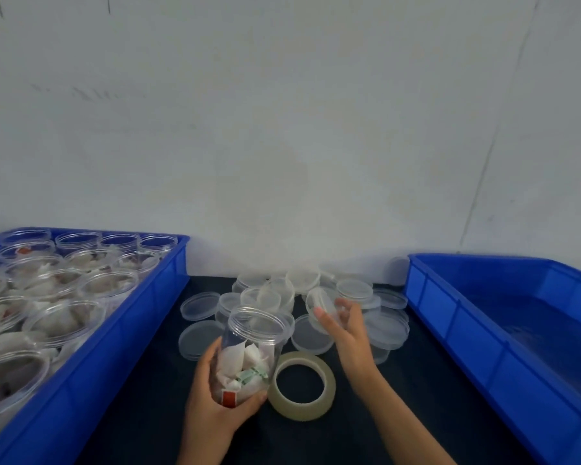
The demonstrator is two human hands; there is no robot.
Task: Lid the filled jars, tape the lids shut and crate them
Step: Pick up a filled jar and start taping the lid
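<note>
I see my left hand (215, 407) gripping an open, filled clear jar (254, 344) upright near the counter's (141, 397) front edge. My right hand (344, 325) pinches a clear lid (321, 305) above the loose lids (388, 325) by the back edge. A tape roll (302, 385) lies just beside the jar.

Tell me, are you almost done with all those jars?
Not nearly. Nothing looks finished: the blue plastic crate on the right holds no jars. In hand: the left hand grips one clear plastic jar of packets, still open, while the right hand holds a clear round lid. Left: the roll of clear tape lies unused, and the blue crate on the left is full of unlidded jars.
</note>
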